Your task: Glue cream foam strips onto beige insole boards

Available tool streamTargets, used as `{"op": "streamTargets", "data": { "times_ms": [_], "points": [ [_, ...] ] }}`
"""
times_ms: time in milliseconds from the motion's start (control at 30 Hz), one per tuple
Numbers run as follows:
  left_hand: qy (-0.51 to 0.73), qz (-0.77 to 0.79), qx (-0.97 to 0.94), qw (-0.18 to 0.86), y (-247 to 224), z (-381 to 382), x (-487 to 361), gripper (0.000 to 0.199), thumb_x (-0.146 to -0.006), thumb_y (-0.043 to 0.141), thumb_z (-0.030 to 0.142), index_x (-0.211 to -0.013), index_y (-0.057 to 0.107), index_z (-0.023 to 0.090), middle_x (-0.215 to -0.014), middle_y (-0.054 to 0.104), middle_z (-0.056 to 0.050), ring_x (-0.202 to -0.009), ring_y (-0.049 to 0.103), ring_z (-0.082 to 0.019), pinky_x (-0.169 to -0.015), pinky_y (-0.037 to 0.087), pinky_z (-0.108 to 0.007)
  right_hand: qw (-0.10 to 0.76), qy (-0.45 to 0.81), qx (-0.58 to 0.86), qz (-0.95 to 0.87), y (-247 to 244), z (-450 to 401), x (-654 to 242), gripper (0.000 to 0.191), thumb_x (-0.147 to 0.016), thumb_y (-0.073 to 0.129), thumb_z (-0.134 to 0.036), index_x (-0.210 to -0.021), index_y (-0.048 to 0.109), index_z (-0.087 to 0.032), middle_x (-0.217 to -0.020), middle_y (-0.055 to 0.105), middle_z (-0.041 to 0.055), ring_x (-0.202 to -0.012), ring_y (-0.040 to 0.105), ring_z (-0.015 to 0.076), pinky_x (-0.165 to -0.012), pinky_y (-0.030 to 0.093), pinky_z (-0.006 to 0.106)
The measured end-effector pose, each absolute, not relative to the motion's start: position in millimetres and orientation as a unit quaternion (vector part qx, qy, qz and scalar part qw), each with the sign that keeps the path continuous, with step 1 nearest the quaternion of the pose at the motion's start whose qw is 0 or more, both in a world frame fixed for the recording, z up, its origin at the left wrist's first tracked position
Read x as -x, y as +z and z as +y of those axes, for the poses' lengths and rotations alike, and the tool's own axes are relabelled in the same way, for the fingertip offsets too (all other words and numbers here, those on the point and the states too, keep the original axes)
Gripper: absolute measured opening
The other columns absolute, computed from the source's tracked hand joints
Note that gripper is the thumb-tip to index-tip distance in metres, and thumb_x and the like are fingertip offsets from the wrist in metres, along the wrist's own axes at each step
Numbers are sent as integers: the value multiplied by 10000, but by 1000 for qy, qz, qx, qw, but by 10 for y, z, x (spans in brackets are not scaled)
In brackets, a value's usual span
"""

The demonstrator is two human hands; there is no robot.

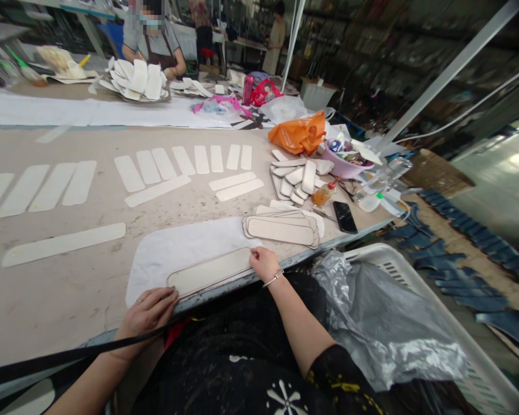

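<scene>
A long cream strip with rounded corners (211, 270) lies at the table's front edge, partly on a white sheet (151, 253). Its right end is pinched between the thumb and fingers of my right hand (264, 264), which has a bracelet at the wrist. At the strip's left end, my left hand (152, 308) grips the corner with its fingers together. Just beyond my right hand rests a pile of similar dark-edged strips (281, 226). Another long strip (64, 245) lies flat on the table to the left.
Rows of short pale pieces (164, 164) cover the table's middle. To the right are a heap of pieces (296, 177), a glue bottle (324, 193), a phone (345, 217), an orange bag (300, 134) and a pink basin (346, 164). A plastic-lined crate (380, 253) stands beside me. A co-worker (153, 49) sits opposite.
</scene>
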State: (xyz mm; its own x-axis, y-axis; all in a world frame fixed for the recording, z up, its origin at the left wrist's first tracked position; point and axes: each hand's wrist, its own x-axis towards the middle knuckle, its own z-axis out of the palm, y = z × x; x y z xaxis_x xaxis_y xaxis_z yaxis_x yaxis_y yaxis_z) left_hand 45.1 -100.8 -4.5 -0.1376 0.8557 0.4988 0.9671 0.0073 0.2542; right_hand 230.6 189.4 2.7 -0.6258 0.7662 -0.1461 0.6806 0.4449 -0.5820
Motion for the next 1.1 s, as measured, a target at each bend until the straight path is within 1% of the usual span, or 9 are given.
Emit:
{"op": "streamTargets", "data": {
  "times_ms": [367,500,600,800,1000,1100],
  "points": [
    [-249,-698,663,104,-144,-1075,-409,272,-804,584,152,-1066,637,205,-1029,661,-75,-953,599,-198,-866,507,-330,86,315,428,-843,7,1897,-2301,229,-760,549,-171,-924,709,-180,-784,710,25,-759,647,157,-750,468,232],
    [-229,-690,675,123,-202,-1095,-367,301,-809,586,172,-1102,621,231,-1046,666,-57,-959,606,-200,-870,509,-345,88,314,432,-841,22,1896,-2298,224,-758,550,-177,-910,714,-189,-769,711,20,-747,649,158,-736,473,232],
    [-238,-689,673,121,-204,-1086,-368,288,-810,588,180,-1090,621,241,-1035,668,-46,-941,611,-196,-842,519,-342,86,311,436,-840,29,1894,-2293,232,-749,553,-169,-911,718,-185,-783,715,27,-756,652,166,-746,475,239],
    [-253,-701,656,120,-117,-1025,-433,257,-782,618,141,-1032,622,200,-988,659,-68,-912,599,-199,-818,523,-349,88,313,436,-839,-7,1896,-2284,236,-762,547,-177,-922,722,-187,-808,721,33,-783,656,170,-776,478,246],
    [-264,-706,645,126,-85,-1001,-463,252,-774,623,116,-1015,629,192,-981,655,-70,-915,592,-187,-837,521,-331,101,318,426,-841,-8,1906,-2320,250,-805,514,-197,-932,729,-194,-928,722,51,-904,652,189,-855,463,267],
    [-265,-704,647,122,-99,-1005,-460,258,-777,619,114,-1019,626,202,-981,655,-63,-914,591,-181,-846,518,-328,107,321,423,-841,-3,1895,-2353,249,-799,537,-206,-967,719,-189,-879,722,39,-875,654,180,-843,467,258]
  ]
}}
